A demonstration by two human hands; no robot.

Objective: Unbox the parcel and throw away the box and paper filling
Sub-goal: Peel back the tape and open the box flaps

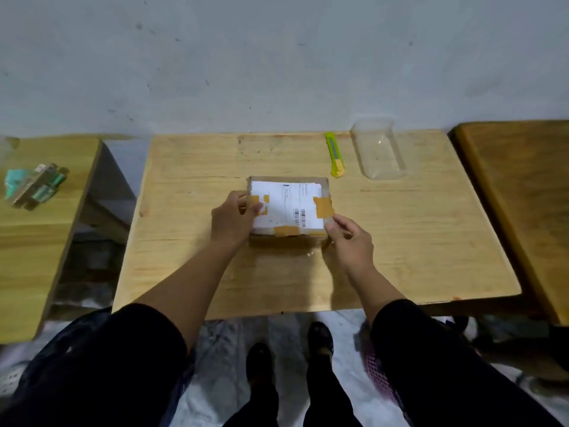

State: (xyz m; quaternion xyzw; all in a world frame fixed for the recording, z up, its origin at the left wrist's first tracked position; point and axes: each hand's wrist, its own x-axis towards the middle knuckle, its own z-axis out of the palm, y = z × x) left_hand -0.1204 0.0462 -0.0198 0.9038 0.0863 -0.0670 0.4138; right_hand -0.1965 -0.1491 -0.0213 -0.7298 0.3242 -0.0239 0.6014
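A small cardboard parcel (288, 208) lies closed in the middle of a wooden table (400, 241). A white shipping label and brown tape patches cover its top. My left hand (234, 218) grips the parcel's left edge, thumb on the label. My right hand (348, 238) pinches clear tape at the parcel's near right corner. A green and yellow utility knife (335, 155) lies behind the parcel to the right, untouched.
A clear plastic container (380, 152) lies at the back right of the table. Another wooden table (30, 241) on the left carries a teal and grey bundle (34, 186). A darker table (523, 195) stands to the right. My feet show on the floor below.
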